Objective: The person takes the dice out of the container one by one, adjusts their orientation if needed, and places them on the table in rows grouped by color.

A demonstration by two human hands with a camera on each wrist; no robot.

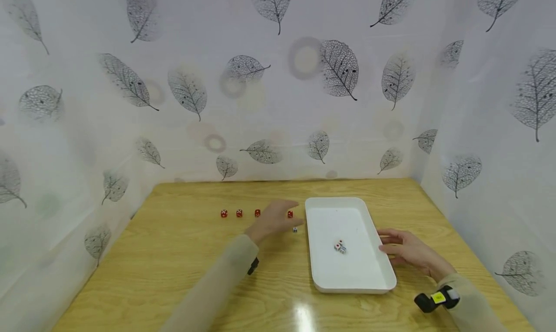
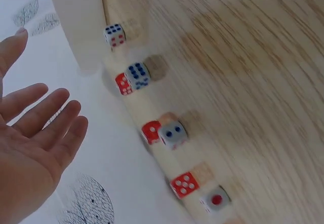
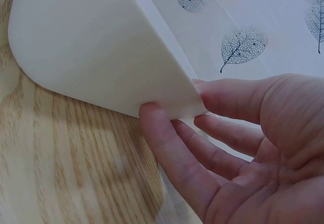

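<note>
My left hand [image 1: 273, 218] hovers over the table with thumb and fingers apart, holding nothing. Beneath and beside it runs a row of red dice [image 1: 239, 213], partly hidden by the hand. A white die [image 1: 295, 229] sits just in front of the rightmost red one. The left wrist view shows white dice [image 2: 172, 134] standing beside red dice [image 2: 185, 184]. My right hand [image 1: 408, 249] grips the right side of a white tray [image 1: 319, 274], its thumb and fingers on the rim and outer wall [image 3: 101, 46]. Several white dice [image 1: 338, 246] lie clustered inside the tray.
The wooden table [image 1: 173, 274] ends at a back edge against a pale curtain [image 1: 278, 115] printed with leaves, which also closes in both sides. The tray stands right of the dice row.
</note>
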